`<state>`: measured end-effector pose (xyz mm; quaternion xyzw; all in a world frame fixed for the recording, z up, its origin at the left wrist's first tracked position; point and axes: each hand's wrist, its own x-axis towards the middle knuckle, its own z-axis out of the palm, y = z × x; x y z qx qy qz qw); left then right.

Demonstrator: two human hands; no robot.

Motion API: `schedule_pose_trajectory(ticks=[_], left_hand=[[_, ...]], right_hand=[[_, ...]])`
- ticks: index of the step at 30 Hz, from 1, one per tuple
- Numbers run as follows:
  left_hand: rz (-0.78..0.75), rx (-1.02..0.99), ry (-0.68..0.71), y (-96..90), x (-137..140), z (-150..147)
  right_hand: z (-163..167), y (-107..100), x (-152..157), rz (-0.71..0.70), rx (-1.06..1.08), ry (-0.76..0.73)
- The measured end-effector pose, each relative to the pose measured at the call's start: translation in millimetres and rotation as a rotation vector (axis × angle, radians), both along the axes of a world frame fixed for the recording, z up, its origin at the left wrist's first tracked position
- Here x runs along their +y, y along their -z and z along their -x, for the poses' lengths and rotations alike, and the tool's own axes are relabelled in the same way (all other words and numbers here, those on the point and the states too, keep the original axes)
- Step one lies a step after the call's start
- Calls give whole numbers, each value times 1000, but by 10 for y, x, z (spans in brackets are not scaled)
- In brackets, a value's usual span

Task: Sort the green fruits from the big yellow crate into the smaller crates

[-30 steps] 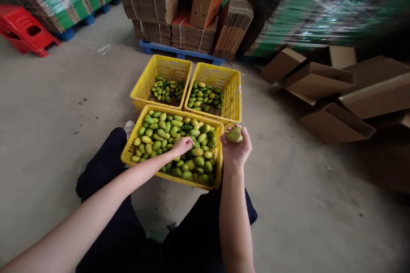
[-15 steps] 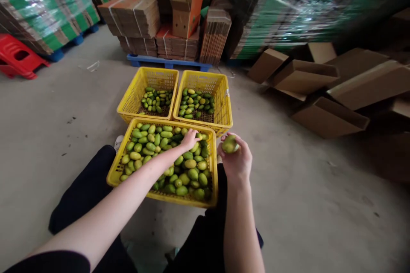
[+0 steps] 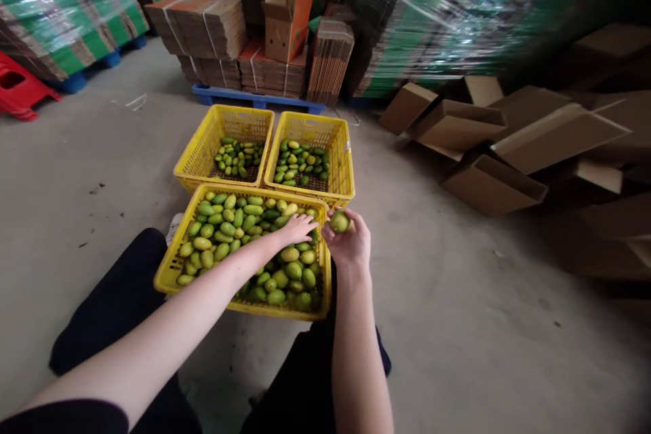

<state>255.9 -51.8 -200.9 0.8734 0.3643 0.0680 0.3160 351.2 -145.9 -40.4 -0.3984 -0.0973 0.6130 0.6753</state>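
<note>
- Right hand (image 3: 348, 234): palm turned up, fingers curled around one yellowish-green, rounded, smooth-skinned fruit (image 3: 340, 221); grasp appears loose rather than clenched.
- Location: the fruit is held just beyond the right-hand end of the full yellow perforated plastic crate (image 3: 173, 244), above rim level.
- Left hand (image 3: 300, 227): fingers spread, palm down, over the green and yellow oval fruits (image 3: 276, 297) in that crate. No fruit is visible in its grasp; contact with those below cannot be determined.
- Weight and stiffness: judged light enough for one hand, firm, unlikely to deform under ordinary pressure.
- Surface: skin looks smooth; a fingertip pinch at the tapered ends could let it roll or slip.
- Fragility: judged moderate; bruising is possible if dropped or squeezed hard.
- Recommended hold: around the widest part, thumb opposing the fingers, palm supporting from beneath.
</note>
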Motion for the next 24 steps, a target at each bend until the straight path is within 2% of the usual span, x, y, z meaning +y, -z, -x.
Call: schedule_pose_trajectory(ticks=[3, 7, 11, 14, 17, 20, 22, 24], left_hand=[[38, 15, -80, 25, -57, -136], [139, -49, -161, -61, -20, -111], [261, -181, -242, -222, -31, -21], [367, -307, -287, -439, -72, 88], [493, -415, -326, -773, -121, 391], [605, -561, -383, -1138, -229, 884], [804, -814, -445, -1318, -339, 1204], [950, -984, -510, -1406, -450, 1432]], right_hand=[[-67, 37, -22, -18, -17, 21], [-64, 64, -10, 2, -2, 43], [20, 62, 27, 27, 9, 10], [57, 42, 25, 49, 0, -8], [64, 1, -16, -38, -8, -33], [98, -34, -51, -123, 2, -62], [160, -41, -39, -129, 0, -88], [252, -32, 10, -119, -34, -149]])
